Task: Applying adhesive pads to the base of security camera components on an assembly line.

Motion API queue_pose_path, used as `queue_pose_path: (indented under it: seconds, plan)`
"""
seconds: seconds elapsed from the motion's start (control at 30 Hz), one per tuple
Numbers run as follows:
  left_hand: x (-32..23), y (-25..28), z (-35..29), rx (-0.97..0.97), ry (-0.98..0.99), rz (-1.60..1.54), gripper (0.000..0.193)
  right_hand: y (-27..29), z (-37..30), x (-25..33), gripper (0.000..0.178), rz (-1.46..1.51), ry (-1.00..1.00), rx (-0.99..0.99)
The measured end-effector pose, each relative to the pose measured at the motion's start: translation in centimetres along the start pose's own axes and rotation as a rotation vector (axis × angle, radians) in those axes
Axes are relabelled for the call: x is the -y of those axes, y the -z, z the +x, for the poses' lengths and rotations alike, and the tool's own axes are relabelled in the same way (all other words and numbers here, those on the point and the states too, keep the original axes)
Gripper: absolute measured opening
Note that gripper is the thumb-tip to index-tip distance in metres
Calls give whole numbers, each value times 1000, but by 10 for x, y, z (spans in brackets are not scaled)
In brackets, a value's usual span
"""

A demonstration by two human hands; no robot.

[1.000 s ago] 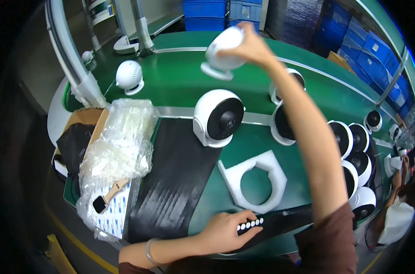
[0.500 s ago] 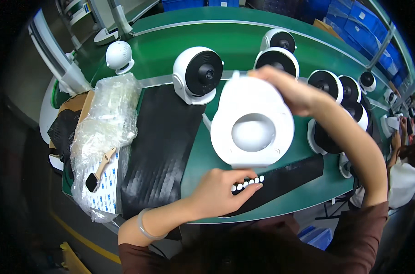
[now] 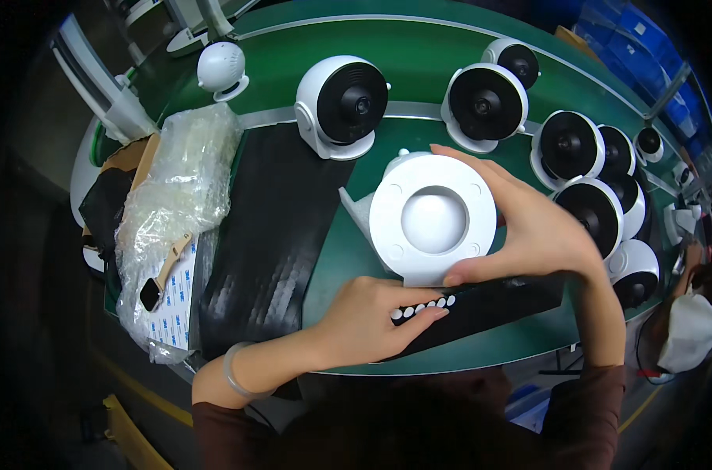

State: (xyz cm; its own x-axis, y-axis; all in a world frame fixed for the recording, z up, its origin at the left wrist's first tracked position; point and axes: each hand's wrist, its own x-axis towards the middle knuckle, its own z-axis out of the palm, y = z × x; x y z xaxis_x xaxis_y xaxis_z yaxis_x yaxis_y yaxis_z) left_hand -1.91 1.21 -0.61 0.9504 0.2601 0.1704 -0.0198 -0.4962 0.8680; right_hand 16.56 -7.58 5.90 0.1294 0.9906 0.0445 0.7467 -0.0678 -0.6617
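Your right hand (image 3: 544, 235) grips the white round camera unit (image 3: 432, 219), base up, just above your left hand (image 3: 371, 317), whose fingers seem to pinch small white pads (image 3: 422, 307) on a black strip (image 3: 489, 301).

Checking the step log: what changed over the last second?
The right hand brought the white round unit from the far side of the green table down over the white cradle, base up. The left hand stayed on the black strip of white pads.
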Motion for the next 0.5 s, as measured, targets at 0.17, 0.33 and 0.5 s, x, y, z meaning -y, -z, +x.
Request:
queue_pose_path:
  seconds: [0.17, 0.33, 0.5]
  plan:
    - [3, -2, 2, -11, -17, -23, 17, -9, -12, 0, 91, 10, 74, -198]
    - [-5, 2, 5, 23, 49, -67, 17, -11, -10, -15, 99, -101, 95, -185]
    - [-8, 6, 3, 53, 158, -82, 18, -12, -22, -17, 85, -7, 183, -402]
